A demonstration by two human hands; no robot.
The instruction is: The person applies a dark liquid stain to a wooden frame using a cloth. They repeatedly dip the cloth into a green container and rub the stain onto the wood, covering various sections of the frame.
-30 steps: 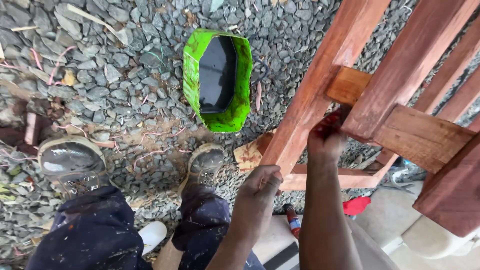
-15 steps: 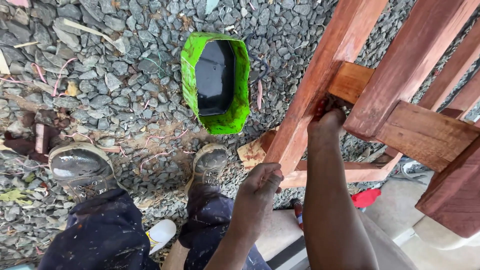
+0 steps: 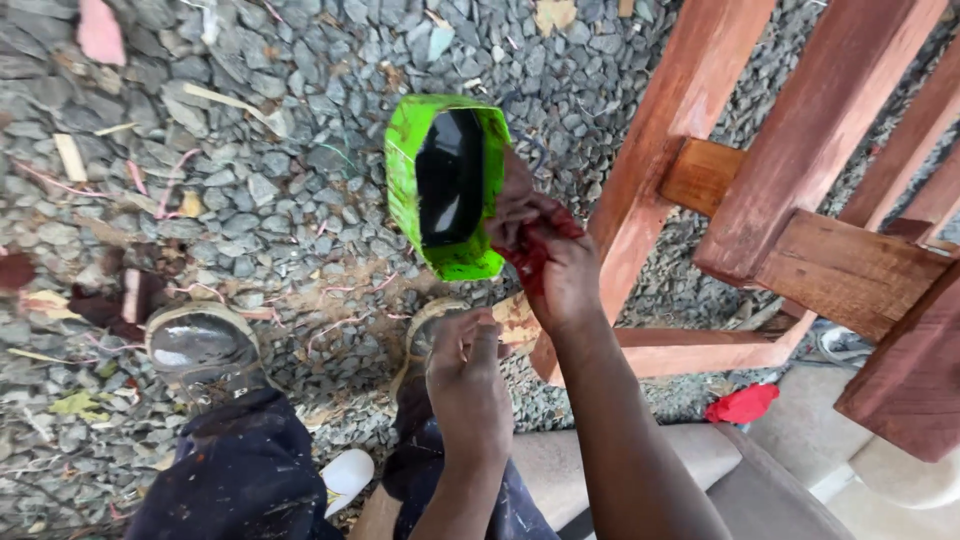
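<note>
The right hand [image 3: 548,262] has left the wooden frame [image 3: 690,120], where it pressed half a second ago, and now reaches over the green tub [image 3: 402,180] of dark liquid on the gravel [image 3: 250,200]. Its fingers are clenched on a red rag [image 3: 528,252] at the tub's right rim. The left hand [image 3: 466,385] has barely shifted, hanging loosely curled and empty above the right boot [image 3: 425,335]. Another red rag [image 3: 742,404] lies on the gravel near the frame's foot.
</note>
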